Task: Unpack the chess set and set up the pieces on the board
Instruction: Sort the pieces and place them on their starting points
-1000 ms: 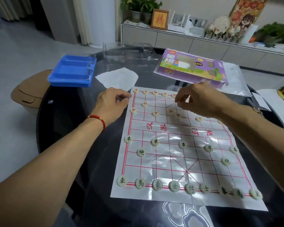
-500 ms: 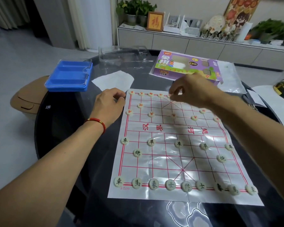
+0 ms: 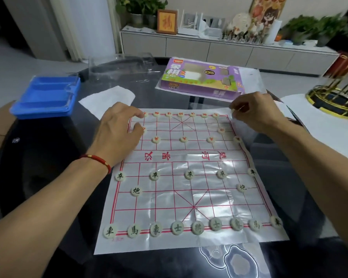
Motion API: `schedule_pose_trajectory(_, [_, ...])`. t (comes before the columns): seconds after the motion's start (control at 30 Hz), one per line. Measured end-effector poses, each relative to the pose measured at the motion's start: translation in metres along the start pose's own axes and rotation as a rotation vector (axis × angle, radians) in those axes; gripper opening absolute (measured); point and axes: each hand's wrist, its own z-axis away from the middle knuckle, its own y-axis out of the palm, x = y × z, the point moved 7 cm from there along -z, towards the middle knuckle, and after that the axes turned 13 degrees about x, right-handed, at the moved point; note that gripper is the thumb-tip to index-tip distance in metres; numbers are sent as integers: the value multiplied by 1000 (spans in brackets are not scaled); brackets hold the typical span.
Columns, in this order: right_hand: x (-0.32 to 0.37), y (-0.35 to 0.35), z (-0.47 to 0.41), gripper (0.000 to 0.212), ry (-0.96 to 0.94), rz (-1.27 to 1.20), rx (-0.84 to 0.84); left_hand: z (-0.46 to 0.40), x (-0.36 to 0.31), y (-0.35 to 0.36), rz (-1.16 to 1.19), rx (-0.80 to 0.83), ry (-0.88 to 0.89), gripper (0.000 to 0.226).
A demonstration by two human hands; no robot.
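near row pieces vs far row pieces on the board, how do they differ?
Ink: the near row has dark characters; the far row has red ones.
Count: nine near-row pieces are visible; eight far-row pieces are visible.
Hands: the left hand touches the far row's left end, the right hand pinches at its right end; neither is at the near row.
Shared: pale round discs on the board.

L hand palm down, fingers loosely curled; R hand fingertips pinched, forearms extended.
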Motion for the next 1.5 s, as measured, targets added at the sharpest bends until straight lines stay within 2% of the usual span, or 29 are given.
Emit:
schedule_pose_trajectory(0.47, [-13,27,-15,29,-27,-96,66,0,24,-5,-22,26,-130,24])
schedule_pose_trajectory(0.63, [-18,25,-12,28,-27,-103,40,-1,31,-3,-24,88,-191,25])
schedule_pose_trajectory(0.93, [-10,27,-13,24,-50,-28,44,-4,33,-1,2,140,-205,23])
schedule_pose_trajectory(1.07, [-13,25,-11,25,-34,-57,30,-7,39,-1,65,162,-236,22])
schedule_pose_trajectory(1.5, [-6,22,6,26,-41,-56,16,-1,38,-2,60,191,-235,16])
